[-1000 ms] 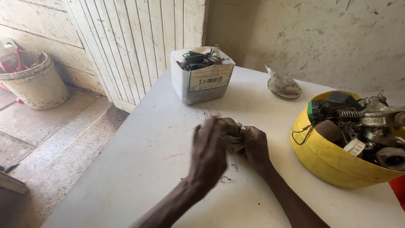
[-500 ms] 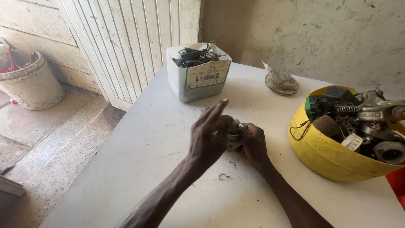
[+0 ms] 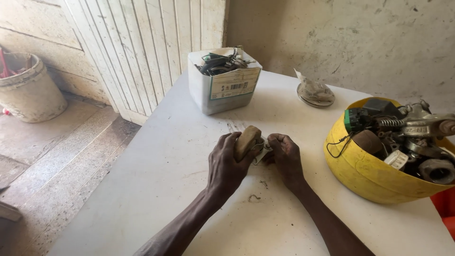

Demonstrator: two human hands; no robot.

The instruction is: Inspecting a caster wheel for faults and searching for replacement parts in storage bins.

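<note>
box (image 3: 223,85) behind hands on table (image 3: 142,189) | bowl (image 3: 374,175) right | bucket (image 3: 29,87) on floor left

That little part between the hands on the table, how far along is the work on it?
Mid-way, it seems. The left hand holds a brownish block against a small pale part, which the right hand steadies on the white table. A few crumbs lie nearby, perhaps rubbed off. The yellow bowl of metal parts sits untouched; what remains is unclear.
</note>
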